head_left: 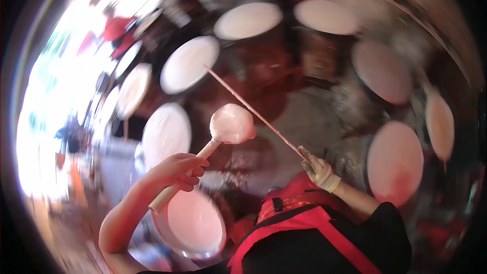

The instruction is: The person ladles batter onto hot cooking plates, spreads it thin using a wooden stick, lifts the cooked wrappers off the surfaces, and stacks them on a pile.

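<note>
My left hand (183,171) is wrapped round the thick pale handle of a ladle (231,124). Its round head looks coated or filled with something pale and shiny. Below this hand stands a metal-rimmed pot (221,223) holding a pale, smooth substance. My right hand (320,171), in a light, stained glove, grips the near end of a thin stick (253,111). The stick slants up and leftward past the ladle, and its far tip overlaps a white round surface (190,63) in view. Whether it touches that surface, I cannot tell.
Several pale round discs ring the space around me, among them one at the left (166,134), one at the back (248,20) and a pinkish one at the right (395,162). A person in red (116,30) is at the far left. Motion blurs the surroundings.
</note>
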`<state>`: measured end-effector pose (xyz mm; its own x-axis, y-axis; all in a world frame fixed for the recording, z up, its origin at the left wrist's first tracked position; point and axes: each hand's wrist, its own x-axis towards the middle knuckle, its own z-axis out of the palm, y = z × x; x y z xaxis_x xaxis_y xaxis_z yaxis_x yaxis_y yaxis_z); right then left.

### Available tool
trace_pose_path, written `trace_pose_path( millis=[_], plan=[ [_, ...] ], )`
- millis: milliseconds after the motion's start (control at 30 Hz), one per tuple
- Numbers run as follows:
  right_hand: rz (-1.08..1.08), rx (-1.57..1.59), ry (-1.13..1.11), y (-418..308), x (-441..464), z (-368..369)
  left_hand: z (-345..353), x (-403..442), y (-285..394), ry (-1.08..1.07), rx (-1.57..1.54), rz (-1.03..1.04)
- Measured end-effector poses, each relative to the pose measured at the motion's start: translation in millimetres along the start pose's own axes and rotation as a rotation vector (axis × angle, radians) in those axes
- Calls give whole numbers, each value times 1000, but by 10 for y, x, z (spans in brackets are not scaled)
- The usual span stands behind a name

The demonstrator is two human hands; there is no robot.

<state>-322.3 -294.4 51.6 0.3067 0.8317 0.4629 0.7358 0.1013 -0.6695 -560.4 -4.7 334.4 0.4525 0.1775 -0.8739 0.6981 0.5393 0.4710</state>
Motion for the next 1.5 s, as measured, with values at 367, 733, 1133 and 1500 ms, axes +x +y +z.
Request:
trace_pose_path(
  millis=[367,733,1133,1500],
  plan=[
    [278,-431,589,1308,-31,-3600,4723,2087,3307,-169,1451,1086],
    [1056,712,1228,2281,-584,-3579,6358,4106,2843,-328,1451,1218],
    [1605,-263,1126,3020,266,-2174,6678,5398,2880,-694,321,811],
    [909,826,2137,3336,1213,-1968,5405,4884,4872,-876,465,505]
  ],
)
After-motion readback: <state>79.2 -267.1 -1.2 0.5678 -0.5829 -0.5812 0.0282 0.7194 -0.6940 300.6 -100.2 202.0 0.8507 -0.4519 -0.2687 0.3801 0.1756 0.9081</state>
